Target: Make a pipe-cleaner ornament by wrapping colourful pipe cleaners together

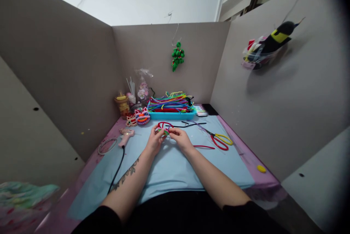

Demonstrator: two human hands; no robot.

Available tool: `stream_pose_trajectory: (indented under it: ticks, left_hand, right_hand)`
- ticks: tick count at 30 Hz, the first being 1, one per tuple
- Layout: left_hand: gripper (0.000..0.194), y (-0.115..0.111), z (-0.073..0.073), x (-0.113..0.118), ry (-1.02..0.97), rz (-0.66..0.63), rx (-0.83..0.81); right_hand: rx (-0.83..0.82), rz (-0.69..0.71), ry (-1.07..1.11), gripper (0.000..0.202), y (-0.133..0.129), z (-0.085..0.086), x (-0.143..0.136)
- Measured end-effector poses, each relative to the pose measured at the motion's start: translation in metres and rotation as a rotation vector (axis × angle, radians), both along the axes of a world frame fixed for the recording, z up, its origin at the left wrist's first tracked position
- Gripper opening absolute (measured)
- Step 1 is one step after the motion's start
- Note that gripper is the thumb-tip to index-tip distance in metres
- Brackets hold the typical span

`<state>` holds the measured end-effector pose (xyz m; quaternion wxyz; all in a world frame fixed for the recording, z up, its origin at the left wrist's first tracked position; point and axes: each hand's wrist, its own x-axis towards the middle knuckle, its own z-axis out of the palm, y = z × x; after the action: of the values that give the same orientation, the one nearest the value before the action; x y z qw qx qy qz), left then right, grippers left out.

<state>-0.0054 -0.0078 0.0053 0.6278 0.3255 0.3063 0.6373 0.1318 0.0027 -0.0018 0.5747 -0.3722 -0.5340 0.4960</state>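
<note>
Between my two hands, above the blue cloth, is a small pipe-cleaner craft piece (164, 131) with red loops at its far side and green and pink parts near my fingers. My left hand (155, 139) grips its left side, thumb on top. On its right side the fingertips of my right hand (179, 137) pinch the piece and a bit of purple stem. My fingers hide part of it. A red pipe cleaner (203, 147) lies by my right wrist, and black pipe cleaners (188, 125) lie just beyond my hands.
A blue tray (172, 116) of colourful pipe cleaners stands at the back. Scissors (220, 141) with red and yellow handles lie to the right. A pink glue gun (126, 138) with its cord lies left, near a finished lion-like face (142, 116). Grey partitions (164, 44) enclose the table.
</note>
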Motion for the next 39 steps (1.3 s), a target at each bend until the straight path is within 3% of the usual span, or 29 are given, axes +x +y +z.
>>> stream_pose_trajectory:
  ticks: [7, 11, 13, 15, 18, 20, 32, 39]
  left_hand:
    - [0.048, 0.002, -0.005, 0.002, 0.138, 0.03, 0.02]
    - [0.051, 0.001, -0.007, 0.002, 0.441, 0.325, 0.121]
    - [0.047, -0.002, -0.006, 0.001, 0.63, 0.486, 0.274]
    - [0.035, -0.005, -0.003, 0.0, 0.774, 0.552, 0.444]
    - [0.016, -0.01, 0.002, -0.001, 0.871, 0.571, 0.598]
    - [0.013, -0.012, 0.004, 0.0, 0.888, 0.565, 0.625]
    - [0.009, -0.017, 0.009, 0.003, 0.824, 0.529, 0.542]
    - [0.006, -0.013, 0.002, 0.002, 0.904, 0.546, 0.566]
  right_hand:
    - [-0.015, 0.017, 0.036, 0.033, 0.001, 0.0, -0.004]
    - [0.003, -0.025, 0.001, 0.026, 0.0, 0.0, -0.004]
    - [0.024, -0.016, -0.04, 0.021, -0.001, 0.001, -0.003]
    - [0.057, -0.011, -0.067, 0.018, -0.001, 0.001, -0.003]
    - [0.111, -0.027, -0.108, 0.017, -0.001, -0.001, -0.004]
    - [0.144, -0.044, -0.155, 0.017, 0.001, -0.003, -0.003]
    - [0.289, -0.203, -0.376, 0.015, -0.003, -0.001, -0.001]
    - [0.326, -0.23, -0.419, 0.012, -0.014, 0.006, -0.006]
